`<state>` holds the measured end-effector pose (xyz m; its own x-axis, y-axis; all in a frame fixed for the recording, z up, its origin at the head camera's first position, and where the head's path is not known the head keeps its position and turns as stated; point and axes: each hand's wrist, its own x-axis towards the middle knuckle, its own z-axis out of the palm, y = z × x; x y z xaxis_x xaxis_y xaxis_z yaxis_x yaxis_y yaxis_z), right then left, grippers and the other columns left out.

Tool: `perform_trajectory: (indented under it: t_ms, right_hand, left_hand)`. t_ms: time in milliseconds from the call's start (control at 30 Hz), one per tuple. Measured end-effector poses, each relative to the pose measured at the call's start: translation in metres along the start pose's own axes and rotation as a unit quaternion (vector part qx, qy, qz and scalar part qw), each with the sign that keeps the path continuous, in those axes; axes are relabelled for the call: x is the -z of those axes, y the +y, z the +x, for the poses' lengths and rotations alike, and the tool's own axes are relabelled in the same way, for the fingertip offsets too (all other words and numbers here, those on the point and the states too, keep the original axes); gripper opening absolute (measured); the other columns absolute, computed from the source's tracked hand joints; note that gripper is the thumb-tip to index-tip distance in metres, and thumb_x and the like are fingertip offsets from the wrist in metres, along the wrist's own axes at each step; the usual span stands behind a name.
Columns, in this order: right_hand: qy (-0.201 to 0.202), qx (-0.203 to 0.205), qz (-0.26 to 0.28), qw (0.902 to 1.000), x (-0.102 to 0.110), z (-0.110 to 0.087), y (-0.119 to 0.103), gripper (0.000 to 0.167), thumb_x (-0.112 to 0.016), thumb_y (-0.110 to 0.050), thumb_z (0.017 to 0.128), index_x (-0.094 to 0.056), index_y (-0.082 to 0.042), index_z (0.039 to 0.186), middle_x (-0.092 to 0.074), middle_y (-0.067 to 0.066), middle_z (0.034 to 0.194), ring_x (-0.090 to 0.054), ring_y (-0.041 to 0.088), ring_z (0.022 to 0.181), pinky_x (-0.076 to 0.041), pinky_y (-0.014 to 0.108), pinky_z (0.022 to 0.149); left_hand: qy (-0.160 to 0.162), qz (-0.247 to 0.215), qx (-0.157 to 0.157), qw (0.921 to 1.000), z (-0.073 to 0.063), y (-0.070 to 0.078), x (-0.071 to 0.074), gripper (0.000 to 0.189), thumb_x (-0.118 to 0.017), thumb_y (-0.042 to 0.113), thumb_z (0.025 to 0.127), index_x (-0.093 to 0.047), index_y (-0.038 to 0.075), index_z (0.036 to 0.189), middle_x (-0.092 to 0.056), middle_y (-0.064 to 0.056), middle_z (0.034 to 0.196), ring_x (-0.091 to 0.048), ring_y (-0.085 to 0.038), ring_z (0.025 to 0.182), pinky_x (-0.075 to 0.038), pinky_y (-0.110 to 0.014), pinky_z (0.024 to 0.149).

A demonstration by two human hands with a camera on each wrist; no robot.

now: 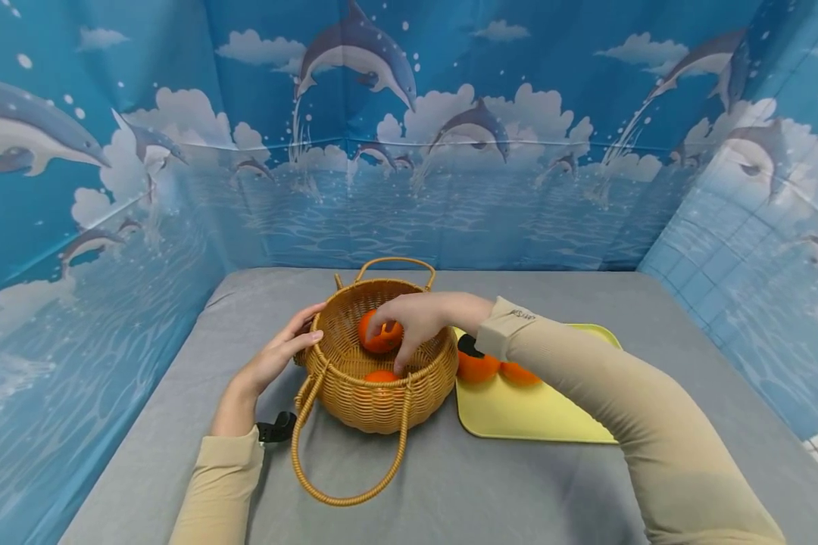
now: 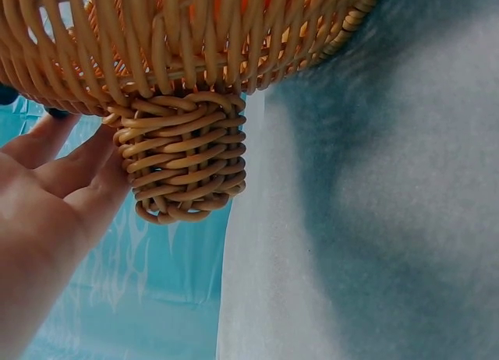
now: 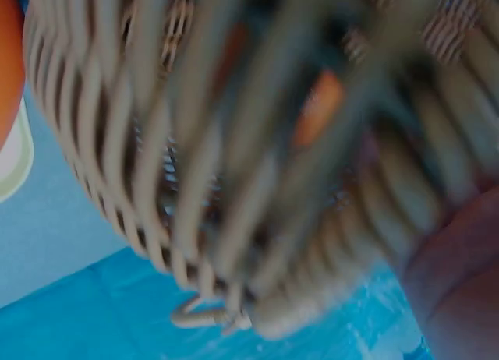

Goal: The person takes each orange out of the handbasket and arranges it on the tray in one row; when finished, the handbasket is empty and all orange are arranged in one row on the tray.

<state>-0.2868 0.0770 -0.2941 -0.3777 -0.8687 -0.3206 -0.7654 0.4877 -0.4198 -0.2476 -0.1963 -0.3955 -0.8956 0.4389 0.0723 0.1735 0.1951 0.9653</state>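
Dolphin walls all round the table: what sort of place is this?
Probably a staged recording booth, not a real kitchen: printed dolphin backdrop encloses a grey-covered table holding only a wicker basket, oranges and a yellow tray.

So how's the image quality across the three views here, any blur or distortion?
Head view: sharp and evenly lit, though wide-angle bending curves the backdrop; the right hand and basket are clear. Left wrist view: the basket weave is crisp, while the left hand is soft and pale at the edge. Right wrist view: heavily blurred and dim, the wicker smeared.
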Motion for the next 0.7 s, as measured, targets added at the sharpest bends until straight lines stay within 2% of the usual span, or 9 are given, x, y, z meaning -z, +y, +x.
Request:
perform_trajectory:
  t_ms: [133, 467, 700]
  right_hand:
    - [-0.008, 0.02, 0.001, 0.9998, -0.009, 0.006, 0.004, 0.056, -0.08, -0.028, 0.076, -0.059, -0.013, 0.126, -0.054, -0.002, 0.126, -0.049, 0.02, 0.116, -0.039, 0.036, 0.096]
    - [-0.007, 0.029, -0.03, 0.9991, -0.031, 0.016, 0.014, 0.054, -0.076, -0.023, 0.081, -0.056, -0.013, 0.13, -0.053, -0.003, 0.128, -0.047, 0.014, 0.118, -0.035, 0.03, 0.098]
    - [0.014, 0.03, 0.012, 0.9994, -0.034, 0.017, 0.021, 0.055, -0.075, -0.024, 0.081, -0.054, -0.012, 0.131, -0.053, -0.002, 0.129, -0.047, 0.014, 0.118, -0.036, 0.032, 0.098]
  left_hand:
    - [-0.001, 0.002, 0.001, 1.0, 0.001, 0.001, -0.001, 0.057, -0.049, 0.032, 0.097, -0.026, 0.026, 0.149, -0.019, -0.009, 0.152, -0.019, -0.029, 0.136, -0.022, -0.054, 0.101]
    - [-0.001, 0.007, -0.003, 1.0, 0.001, -0.002, 0.0, 0.057, -0.048, 0.032, 0.098, -0.025, 0.024, 0.149, -0.018, -0.011, 0.152, -0.02, -0.032, 0.136, -0.023, -0.055, 0.1]
    - [0.005, 0.027, -0.013, 0.9995, 0.0, -0.002, -0.001, 0.056, -0.046, 0.033, 0.098, -0.025, 0.025, 0.149, -0.02, -0.014, 0.151, -0.022, -0.034, 0.134, -0.027, -0.054, 0.098]
